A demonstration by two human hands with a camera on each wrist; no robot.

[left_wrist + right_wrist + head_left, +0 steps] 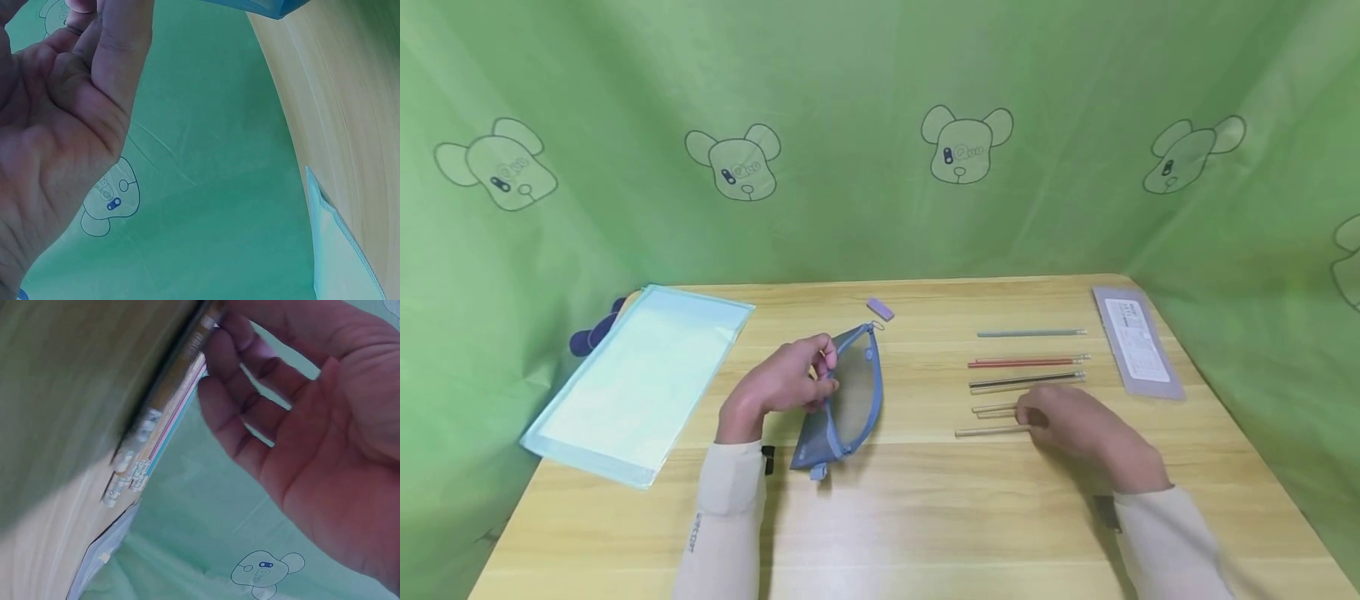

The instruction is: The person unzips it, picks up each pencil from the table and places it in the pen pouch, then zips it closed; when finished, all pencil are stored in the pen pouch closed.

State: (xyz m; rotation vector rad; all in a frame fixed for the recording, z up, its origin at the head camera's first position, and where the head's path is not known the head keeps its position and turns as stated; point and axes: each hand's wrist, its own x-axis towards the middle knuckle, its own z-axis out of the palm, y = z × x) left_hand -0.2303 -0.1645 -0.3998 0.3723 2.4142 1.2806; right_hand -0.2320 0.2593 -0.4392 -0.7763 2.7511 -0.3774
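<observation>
My left hand [782, 375] grips the near-left edge of a blue mesh zip pouch [807, 442], whose mouth gapes to the right. In the left wrist view, only a blue corner of the pouch [262, 6] shows at the top. My right hand [1071, 421] is low over the table, thumb and fingertips pinching the nearest plain wooden pencil [988, 432]. Two more plain pencils [992, 409] lie just behind it, partly covered by the fingers. In the right wrist view, pencils with white-banded ends [147, 428] lie along the tabletop beside the fingertips.
Behind lie dark pencils [1026, 382], red pencils [1026, 363] and a grey-blue pencil [1030, 333]. A purple eraser [881, 309] sits beyond the pouch. At left is a pale blue zip folder [640, 383]; at right, a grey packet with a white label [1138, 342]. Green curtains [850, 208] surround the table.
</observation>
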